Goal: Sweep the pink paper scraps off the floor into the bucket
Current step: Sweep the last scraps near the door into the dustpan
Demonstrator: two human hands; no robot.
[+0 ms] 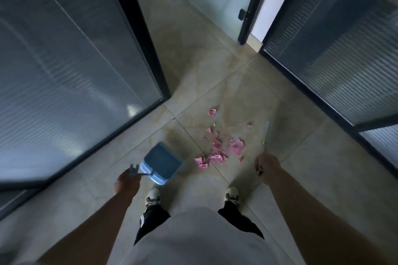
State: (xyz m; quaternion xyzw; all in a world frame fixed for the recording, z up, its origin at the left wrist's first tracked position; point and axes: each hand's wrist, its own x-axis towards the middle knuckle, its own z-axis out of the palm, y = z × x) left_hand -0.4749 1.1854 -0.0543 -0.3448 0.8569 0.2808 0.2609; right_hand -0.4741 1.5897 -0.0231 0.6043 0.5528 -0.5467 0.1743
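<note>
Lying crumpled pink paper scraps (217,148), clustered on beige floor (301,168), few strays

The person is standing on the floor (301,168), with both shoes (153,197) pointing forward. The paper scraps (217,148) are lying on the floor just ahead of the feet, a little to the right. The dustpan (161,162) is sitting to the left of the scraps, with the left hand (128,182) holding its handle behind it. The right hand (266,168) is gripping the broom (266,135), which is reaching forward along the right side of the scraps. Glass partitions (64,60) are standing to the left and right.
</note>
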